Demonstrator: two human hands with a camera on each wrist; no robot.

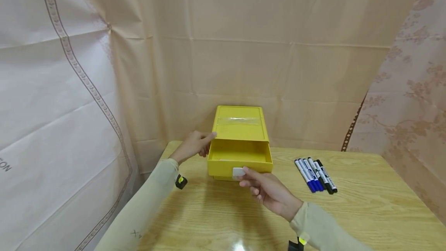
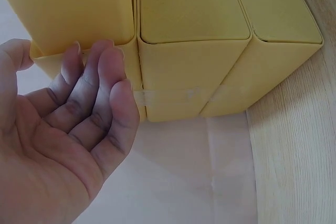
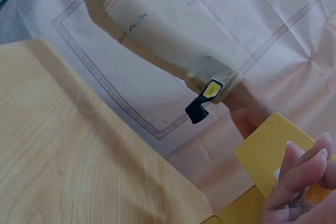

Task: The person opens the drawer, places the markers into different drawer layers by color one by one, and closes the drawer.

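A yellow drawer unit (image 1: 241, 130) stands against the back curtain, with clear tape across its top. Its top drawer (image 1: 219, 168) is pulled partway out, and its visible inside holds no objects. My right hand (image 1: 273, 196) pinches the white tab (image 1: 238, 172) on the drawer front between thumb and fingers. At the unit's front left upper edge, my left hand (image 1: 192, 146) touches with its thumb on top. In the left wrist view, the relaxed, bent fingers (image 2: 113, 77) of that hand lie along the unit's side. Two lower drawers (image 2: 194, 9) there are closed.
Several markers (image 1: 315, 175) with blue or black caps lie side by side on the wooden table (image 1: 369, 189), right of the drawer unit. A beige curtain (image 1: 230, 49) hangs behind, and a pale sheet (image 1: 55, 107) covers the left side.
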